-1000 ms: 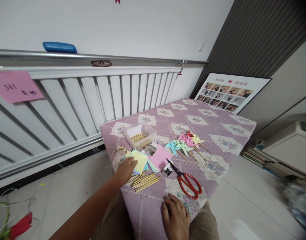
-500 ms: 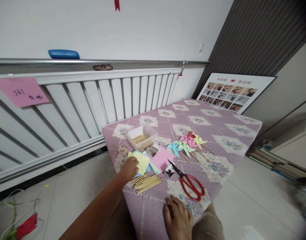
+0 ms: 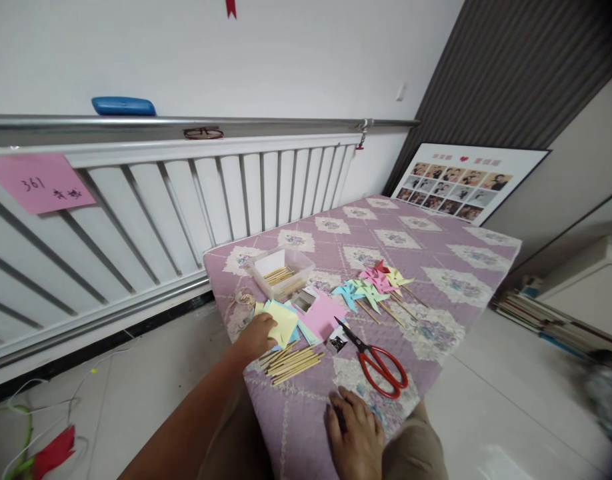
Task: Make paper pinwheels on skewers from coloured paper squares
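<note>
My left hand (image 3: 256, 335) rests on a fanned stack of coloured paper squares (image 3: 286, 320), its fingers curled on the yellow top sheet. A bundle of wooden sticks (image 3: 289, 361) lies just in front of that hand. My right hand (image 3: 355, 433) lies flat, fingers spread, on the purple quilted table cover (image 3: 436, 247) near its front edge, holding nothing. Red-handled scissors (image 3: 379, 361) lie just beyond my right hand. Several finished paper pinwheels (image 3: 373, 285) lie further back.
A clear plastic box (image 3: 282, 271) with sticks stands behind the papers, a small glass jar (image 3: 245, 301) to its left. A white radiator (image 3: 186, 200) runs along the wall with a pink note (image 3: 39, 182). A photo board (image 3: 461, 183) leans at the back right. Books (image 3: 541, 323) lie on the floor.
My left hand has crept slightly further onto the paper stack. The right hand stays put. The view has shifted a little.
</note>
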`<state>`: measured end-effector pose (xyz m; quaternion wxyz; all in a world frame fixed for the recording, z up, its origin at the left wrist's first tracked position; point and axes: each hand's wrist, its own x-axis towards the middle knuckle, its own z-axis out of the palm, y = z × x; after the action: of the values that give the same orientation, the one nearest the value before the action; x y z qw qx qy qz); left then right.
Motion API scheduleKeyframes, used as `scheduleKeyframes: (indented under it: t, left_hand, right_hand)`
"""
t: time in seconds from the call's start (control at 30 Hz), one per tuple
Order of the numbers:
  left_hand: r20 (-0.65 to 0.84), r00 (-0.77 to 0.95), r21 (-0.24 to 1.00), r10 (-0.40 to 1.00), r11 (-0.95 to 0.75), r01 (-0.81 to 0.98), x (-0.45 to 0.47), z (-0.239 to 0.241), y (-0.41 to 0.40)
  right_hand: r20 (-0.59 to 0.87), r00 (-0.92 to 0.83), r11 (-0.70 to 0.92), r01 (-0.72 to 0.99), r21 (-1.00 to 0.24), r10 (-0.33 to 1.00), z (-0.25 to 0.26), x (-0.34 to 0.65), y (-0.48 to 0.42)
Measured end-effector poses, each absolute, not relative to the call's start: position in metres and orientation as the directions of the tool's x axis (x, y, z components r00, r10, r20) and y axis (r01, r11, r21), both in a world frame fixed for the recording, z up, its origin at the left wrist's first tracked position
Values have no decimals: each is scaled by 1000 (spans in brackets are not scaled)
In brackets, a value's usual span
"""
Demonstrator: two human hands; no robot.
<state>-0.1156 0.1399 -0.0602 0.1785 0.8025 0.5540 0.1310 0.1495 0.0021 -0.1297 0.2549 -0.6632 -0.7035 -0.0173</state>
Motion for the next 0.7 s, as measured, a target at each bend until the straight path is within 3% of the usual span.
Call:
scheduleKeyframes:
  t: [0.2,0.7]
  left_hand:
    - [0,350,439,937,-314,842,-116,-55,140]
    - [30,156,403,987,-155,902,-89,-62,136]
  right_hand:
    - [364,15,108,943,-314,931,-128,150,3]
    - [354,22,105,936,-336,935,-126,150,2]
